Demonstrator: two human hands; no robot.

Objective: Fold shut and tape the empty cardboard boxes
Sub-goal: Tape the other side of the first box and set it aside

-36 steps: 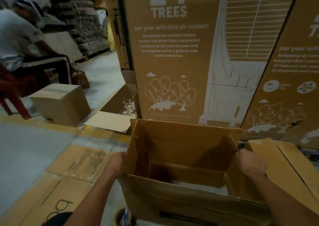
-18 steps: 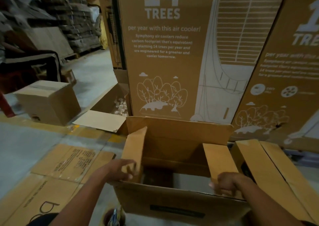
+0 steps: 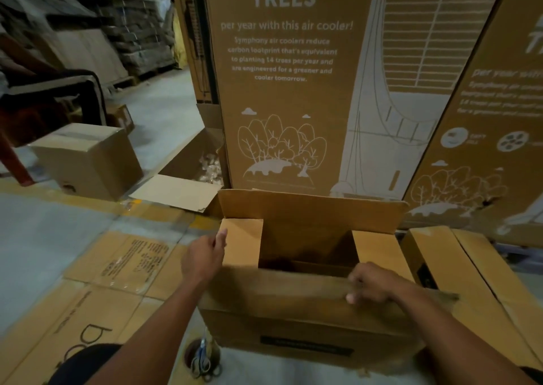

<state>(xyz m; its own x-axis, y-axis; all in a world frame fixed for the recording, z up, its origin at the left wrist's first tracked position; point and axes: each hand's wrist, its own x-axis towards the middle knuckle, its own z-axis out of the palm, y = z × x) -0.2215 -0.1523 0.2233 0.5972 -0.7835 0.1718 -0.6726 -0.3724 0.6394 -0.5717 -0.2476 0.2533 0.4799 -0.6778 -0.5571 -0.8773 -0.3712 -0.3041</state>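
Head view: the box (image 3: 308, 305) sits on the floor before the person. Both side flaps are now folded in. The left hand (image 3: 202, 257) pushes one with straight fingers; the right hand (image 3: 371, 283) curls over the near flap, likely closing next.

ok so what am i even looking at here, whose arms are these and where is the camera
No machine here: a person wears one camera on the head, looking down at their own arms. In front stands an open cardboard box. The left hand touches the left side flap. The right hand curls over the near flap. The far flap stands upright. Flattened cartons lie on the floor, scissors near the box, a closed box at left. Tall air cooler cartons stand behind.
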